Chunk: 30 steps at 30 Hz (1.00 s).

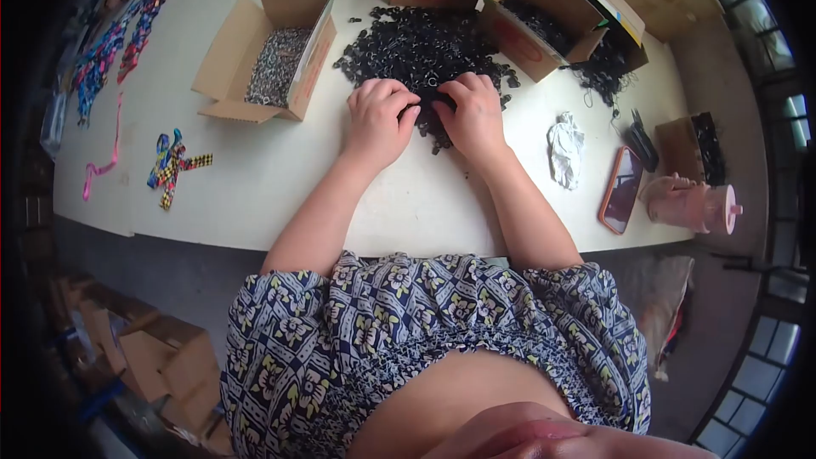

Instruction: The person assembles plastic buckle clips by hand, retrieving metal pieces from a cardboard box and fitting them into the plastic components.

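A wide pile of small black parts [416, 42] lies on the white table. At its near edge, on the left side, my left hand [381, 119] is closed, its thumb and fingers pinched together at the black parts. My right hand [472, 115] faces it from the right, thumb and fingertips also drawn together over the pile. A narrow gap with dark parts separates the two hands. Whatever the fingertips hold is too small and dark to make out. Some black parts lie between and just below my hands.
An open carton of small metallic parts [278, 68] stands left. Cartons of black parts [531, 34] stand behind and right. Patterned straps [174, 166] lie left. Crumpled white paper [565, 150], a phone [621, 190] and a pink cup [693, 206] are right. Another person's arm shows top left.
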### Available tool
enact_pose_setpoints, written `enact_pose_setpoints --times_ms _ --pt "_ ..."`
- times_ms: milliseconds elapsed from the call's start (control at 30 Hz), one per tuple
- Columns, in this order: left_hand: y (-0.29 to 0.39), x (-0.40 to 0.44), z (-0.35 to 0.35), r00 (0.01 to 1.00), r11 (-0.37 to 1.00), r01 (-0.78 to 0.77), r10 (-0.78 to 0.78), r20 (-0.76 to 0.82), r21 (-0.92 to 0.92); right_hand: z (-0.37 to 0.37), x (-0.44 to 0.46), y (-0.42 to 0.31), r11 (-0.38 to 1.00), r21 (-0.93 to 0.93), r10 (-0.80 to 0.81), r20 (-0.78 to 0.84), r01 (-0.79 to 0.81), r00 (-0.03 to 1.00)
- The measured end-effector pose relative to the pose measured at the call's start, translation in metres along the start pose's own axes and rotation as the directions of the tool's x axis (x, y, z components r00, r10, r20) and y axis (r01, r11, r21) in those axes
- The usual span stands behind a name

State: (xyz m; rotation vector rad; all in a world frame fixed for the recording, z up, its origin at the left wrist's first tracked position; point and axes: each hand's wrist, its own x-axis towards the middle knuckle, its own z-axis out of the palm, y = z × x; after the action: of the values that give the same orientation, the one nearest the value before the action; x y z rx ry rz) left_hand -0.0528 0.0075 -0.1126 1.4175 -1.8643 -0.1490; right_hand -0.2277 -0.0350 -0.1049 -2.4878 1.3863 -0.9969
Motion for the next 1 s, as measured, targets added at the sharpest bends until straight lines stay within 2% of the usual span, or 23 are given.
enact_pose_setpoints --times_ms 367,467,567,667,867,1000 --pt "0.01 0.003 -0.001 1.0 1.0 -0.003 0.003 -0.025 -0.014 -0.008 0.003 0.001 0.969 0.216 -0.09 -0.134 0.118 0.987" --pt "0.01 0.005 -0.001 0.998 0.997 -0.033 0.029 -0.05 -0.077 -0.014 0.003 -0.004 0.952 0.276 -0.097 -0.125 0.129 0.987" --pt "0.011 0.006 -0.002 0.995 0.989 -0.074 0.065 -0.073 -0.131 -0.015 -0.001 -0.004 0.943 0.324 -0.054 -0.058 0.07 0.997" --pt "0.012 0.008 -0.004 0.992 0.977 -0.117 0.106 -0.067 -0.18 -0.018 -0.001 -0.006 0.938 0.326 -0.104 -0.051 0.115 0.993" --pt "0.013 0.01 -0.003 0.986 0.971 -0.126 0.1 -0.134 -0.205 -0.017 0.0 -0.007 0.916 0.375 -0.142 -0.036 0.145 0.989" --pt "0.014 0.01 -0.004 0.982 0.97 -0.131 0.099 -0.158 -0.205 -0.018 0.0 -0.007 0.912 0.399 -0.098 -0.007 0.093 0.995"
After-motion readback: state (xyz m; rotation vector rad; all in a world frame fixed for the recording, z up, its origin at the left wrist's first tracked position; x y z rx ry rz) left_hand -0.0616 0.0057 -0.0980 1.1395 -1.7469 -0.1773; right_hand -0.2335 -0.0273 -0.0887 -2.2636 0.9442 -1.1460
